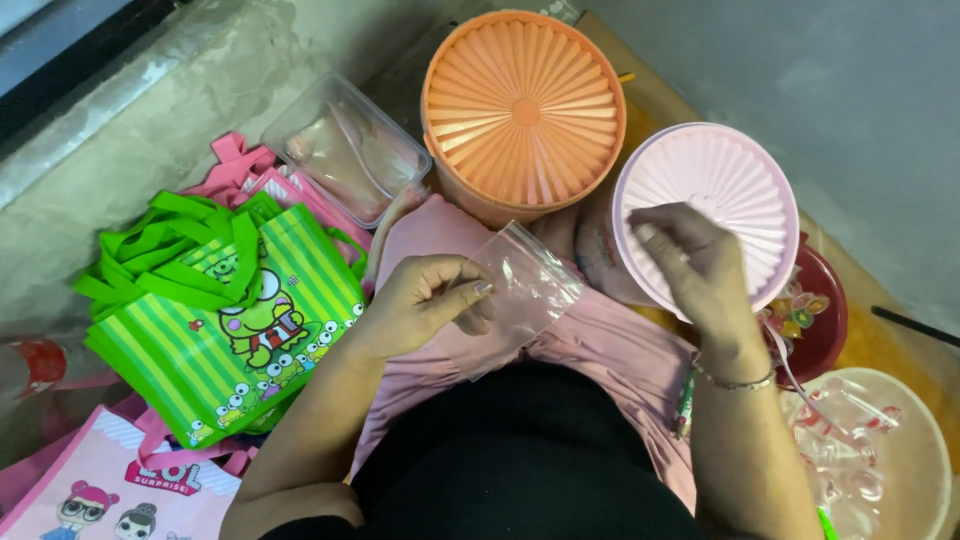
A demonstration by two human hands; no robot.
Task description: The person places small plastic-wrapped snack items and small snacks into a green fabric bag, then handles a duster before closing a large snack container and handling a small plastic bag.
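My left hand (428, 298) pinches a small clear plastic zip bag (522, 288) over my lap, which is covered by pink cloth (600, 345). My right hand (695, 262) rests with curled fingers on the ribbed lid of a pale pink round container (735, 175). I cannot tell whether those fingers hold anything. An orange round container (522, 105) with a ribbed lid stands just beyond the bag.
A stack of green striped cartoon tote bags (235, 310) lies at the left, with pink ones (110, 490) below. A clear rectangular box (345, 150) sits behind them. At the right are a dark red bowl (822, 310) of small items and a cream bowl (890, 465) of clear plastic pieces.
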